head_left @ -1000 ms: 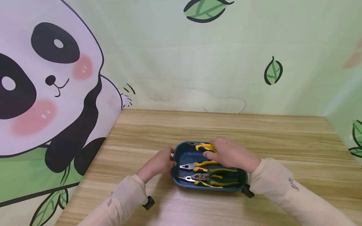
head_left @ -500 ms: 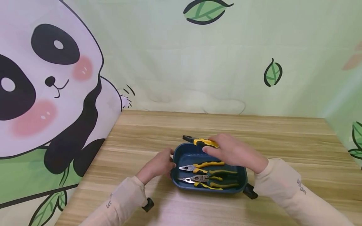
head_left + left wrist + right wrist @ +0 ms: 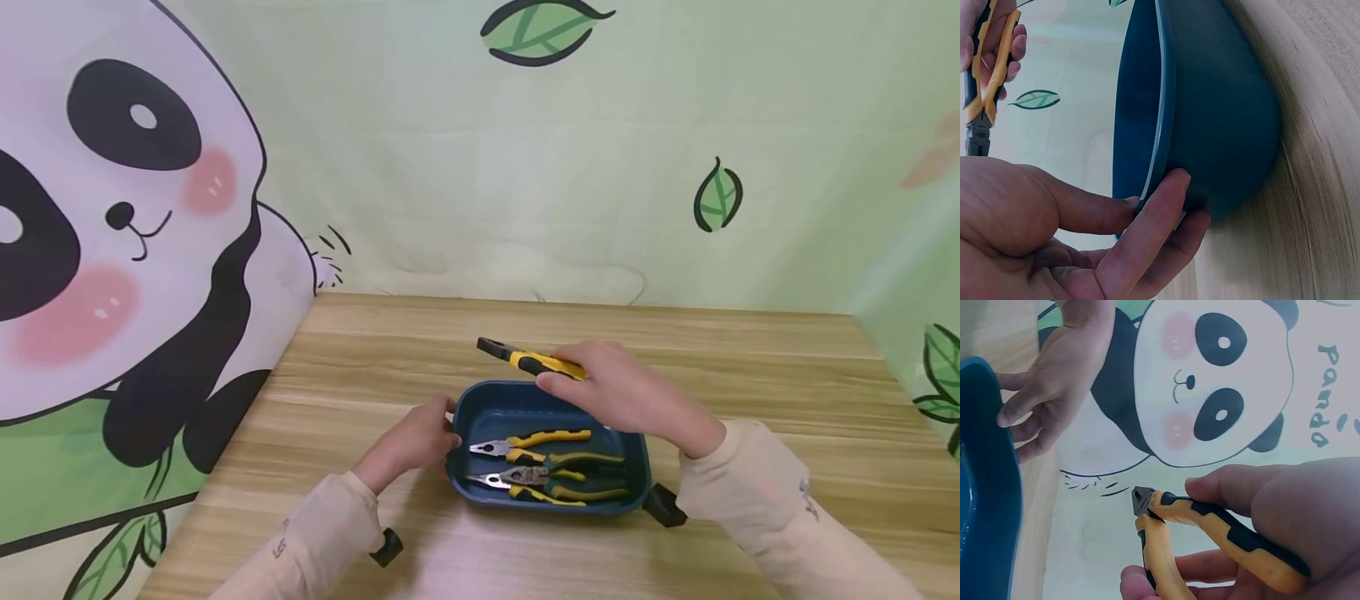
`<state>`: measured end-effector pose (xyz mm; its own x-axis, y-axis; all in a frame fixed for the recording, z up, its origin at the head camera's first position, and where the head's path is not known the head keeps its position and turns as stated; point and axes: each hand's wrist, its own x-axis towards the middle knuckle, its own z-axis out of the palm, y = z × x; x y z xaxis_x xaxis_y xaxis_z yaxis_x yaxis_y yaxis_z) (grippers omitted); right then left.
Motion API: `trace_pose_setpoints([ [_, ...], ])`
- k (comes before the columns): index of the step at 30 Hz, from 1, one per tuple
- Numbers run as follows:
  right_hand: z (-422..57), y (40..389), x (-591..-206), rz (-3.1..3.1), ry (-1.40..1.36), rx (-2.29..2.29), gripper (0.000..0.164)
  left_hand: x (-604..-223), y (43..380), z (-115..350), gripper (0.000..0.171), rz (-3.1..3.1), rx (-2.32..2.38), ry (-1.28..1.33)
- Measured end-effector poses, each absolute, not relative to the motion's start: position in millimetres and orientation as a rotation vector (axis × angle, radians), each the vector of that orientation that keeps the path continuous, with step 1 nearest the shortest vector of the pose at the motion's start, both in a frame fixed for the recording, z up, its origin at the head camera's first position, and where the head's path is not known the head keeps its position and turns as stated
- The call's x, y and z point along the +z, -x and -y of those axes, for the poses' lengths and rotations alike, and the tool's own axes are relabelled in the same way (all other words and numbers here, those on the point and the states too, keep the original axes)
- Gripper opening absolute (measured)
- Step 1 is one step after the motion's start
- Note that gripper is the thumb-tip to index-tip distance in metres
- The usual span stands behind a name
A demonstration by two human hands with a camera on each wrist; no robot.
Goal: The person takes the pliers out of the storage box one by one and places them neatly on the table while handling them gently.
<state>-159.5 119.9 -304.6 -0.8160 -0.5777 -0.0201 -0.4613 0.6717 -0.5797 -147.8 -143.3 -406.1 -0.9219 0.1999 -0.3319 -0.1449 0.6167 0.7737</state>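
In the head view, my left hand (image 3: 411, 437) pinches the left rim of a dark blue rectangular basin (image 3: 495, 418) between thumb and fingers. The left wrist view shows the thumb inside the rim and fingers against the outer wall (image 3: 1222, 106). My right hand (image 3: 633, 393) holds yellow-and-black pliers (image 3: 523, 359) by the handles, raised above the basin's far edge, dark head pointing left. In the right wrist view the handles (image 3: 1210, 519) are spread apart. Inside the basin lie yellow-handled pliers (image 3: 555, 436), long-nose pliers (image 3: 492, 480) and green-handled pliers (image 3: 585, 494), partly overlapping.
The basin stands on a wood-grain table (image 3: 360, 342). A cloth backdrop with a panda print (image 3: 150, 217) and leaves rises behind and to the left. Black camera pieces hang at the left wrist (image 3: 387, 547) and right wrist (image 3: 666, 505).
My right hand has lifted the yellow-and-black pliers up out of the basin and past its far rim. My left hand keeps its grip on the basin's edge.
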Motion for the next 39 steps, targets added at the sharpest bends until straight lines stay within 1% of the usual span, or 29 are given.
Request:
trace_pose_setpoints([
  [6,-123.6,158.0,-298.3,-2.686,0.811,-0.888,0.039,-406.4,147.2,144.1,0.036,-2.437,1.264,-0.046],
  [19,-126.2,161.0,-294.7,-2.717,0.826,-0.957,0.027,-406.2,146.9,145.7,0.035,-2.431,1.278,-0.031],
  [31,-130.1,159.2,-296.7,-2.764,0.739,-0.982,0.027,-404.4,147.1,146.1,0.036,-2.415,1.308,-0.011],
  [33,-130.2,158.2,-299.2,-2.791,0.722,-0.972,0.029,-405.7,146.2,145.9,0.036,-2.404,1.327,-0.007],
  [39,-130.0,153.2,-307.5,-2.88,0.662,-0.956,0.043,-407.4,145.7,144.7,0.037,-2.406,1.327,-0.027],
])
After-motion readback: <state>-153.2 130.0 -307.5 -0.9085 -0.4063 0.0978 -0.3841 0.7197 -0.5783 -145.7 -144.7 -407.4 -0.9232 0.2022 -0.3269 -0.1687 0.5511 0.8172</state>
